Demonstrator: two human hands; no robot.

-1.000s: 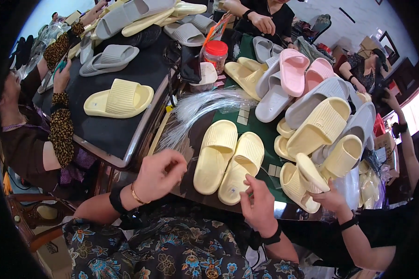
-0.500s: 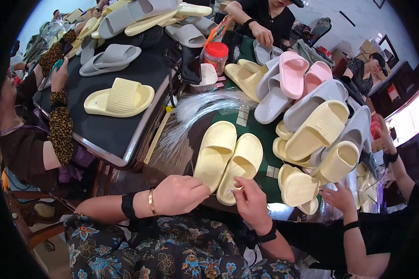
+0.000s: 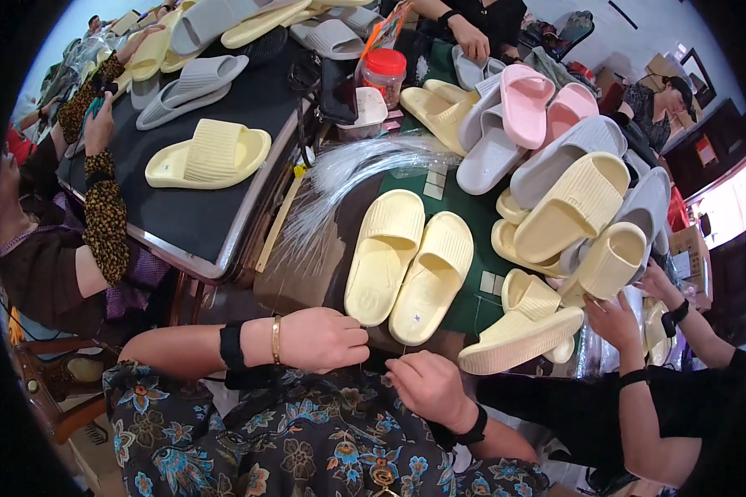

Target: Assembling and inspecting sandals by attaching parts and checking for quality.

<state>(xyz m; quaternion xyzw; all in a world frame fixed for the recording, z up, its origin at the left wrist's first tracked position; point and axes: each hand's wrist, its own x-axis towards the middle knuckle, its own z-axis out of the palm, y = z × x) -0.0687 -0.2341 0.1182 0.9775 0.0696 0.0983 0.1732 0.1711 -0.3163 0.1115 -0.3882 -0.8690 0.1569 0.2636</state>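
Two pale yellow slides (image 3: 410, 265) are lying side by side as a pair on the dark table (image 3: 232, 116), just beyond both hands. Their long axes are running from near-left to far-right; heels are pointing toward the person, the strapped toe ends away, soles down.

Left hand (image 3: 323, 338) is curling into a loose fist at the table's near edge, just short of the left slide's heel; whether anything is pinched inside, cannot tell. Right hand (image 3: 427, 385) is sitting close beside it, fingers bent inward, thumb and forefinger nearly meeting; contents too small to make out.

One bundle of clear plastic strands (image 3: 348, 178) is fanning out left of the pair. One red-lidded jar (image 3: 385, 76) is standing farther back. One more yellow slide (image 3: 211, 155) is resting alone on the left. A co-worker's hand (image 3: 613, 319) is gripping another yellow slide (image 3: 522, 327) to the right.
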